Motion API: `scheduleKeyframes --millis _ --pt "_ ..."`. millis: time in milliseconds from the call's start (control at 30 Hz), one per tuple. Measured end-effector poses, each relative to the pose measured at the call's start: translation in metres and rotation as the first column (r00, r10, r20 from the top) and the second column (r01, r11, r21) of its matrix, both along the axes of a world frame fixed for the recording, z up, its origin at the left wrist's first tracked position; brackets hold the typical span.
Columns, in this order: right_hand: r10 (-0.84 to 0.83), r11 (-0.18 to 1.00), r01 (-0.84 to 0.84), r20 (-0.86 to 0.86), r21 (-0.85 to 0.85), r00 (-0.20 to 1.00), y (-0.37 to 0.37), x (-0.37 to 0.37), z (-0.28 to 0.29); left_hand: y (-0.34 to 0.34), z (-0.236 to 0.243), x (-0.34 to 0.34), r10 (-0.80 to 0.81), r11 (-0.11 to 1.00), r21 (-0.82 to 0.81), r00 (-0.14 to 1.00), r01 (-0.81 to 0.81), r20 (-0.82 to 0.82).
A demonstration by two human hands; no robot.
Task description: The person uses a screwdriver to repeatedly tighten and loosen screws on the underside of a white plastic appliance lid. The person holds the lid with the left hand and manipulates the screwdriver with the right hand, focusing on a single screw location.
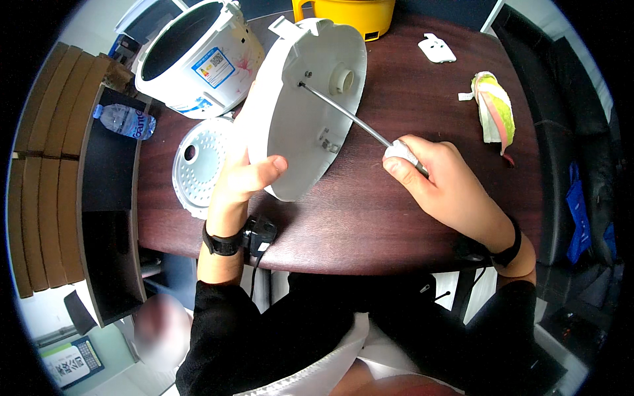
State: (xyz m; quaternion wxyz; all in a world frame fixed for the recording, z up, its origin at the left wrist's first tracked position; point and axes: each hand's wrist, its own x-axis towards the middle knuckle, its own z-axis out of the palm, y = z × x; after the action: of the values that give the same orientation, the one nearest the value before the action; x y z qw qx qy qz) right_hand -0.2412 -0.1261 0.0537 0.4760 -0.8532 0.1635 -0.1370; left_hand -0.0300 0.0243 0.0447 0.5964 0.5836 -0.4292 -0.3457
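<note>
At the back of the dark wooden table [356, 239], a yellow pot [350, 16] is partly cut off by the picture's edge, while a crumpled yellow-green, white and pink cloth [494, 113] is seen near the right side. To the left, a clear water bottle [125, 121] with a blue cap is held by a dark shelf [109, 185], beside which brown cardboard boxes [49, 105] are stacked. At far right, a blue cloth [577, 221] is draped over a black sofa [558, 112].

Soft, bright light leaves glare along the near edge of the table [409, 237]; the black sofa [551, 86] right of it is dim. Fisheye distortion curves the cartons [58, 218] left of the table; a round patch [162, 332] off its near-left corner is blurred.
</note>
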Motion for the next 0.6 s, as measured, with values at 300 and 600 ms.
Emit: scheduleKeyframes --millis 300,600 --pt "0.183 0.765 -0.094 -0.076 0.637 0.980 0.002 -0.001 0.002 -0.012 0.009 -0.003 -0.011 0.980 -0.194 0.982 0.048 0.186" --pt "0.251 0.371 -0.067 -0.031 0.926 0.967 0.005 -0.001 0.011 -0.008 0.005 -0.004 0.007 0.988 -0.153 0.993 0.011 0.116"
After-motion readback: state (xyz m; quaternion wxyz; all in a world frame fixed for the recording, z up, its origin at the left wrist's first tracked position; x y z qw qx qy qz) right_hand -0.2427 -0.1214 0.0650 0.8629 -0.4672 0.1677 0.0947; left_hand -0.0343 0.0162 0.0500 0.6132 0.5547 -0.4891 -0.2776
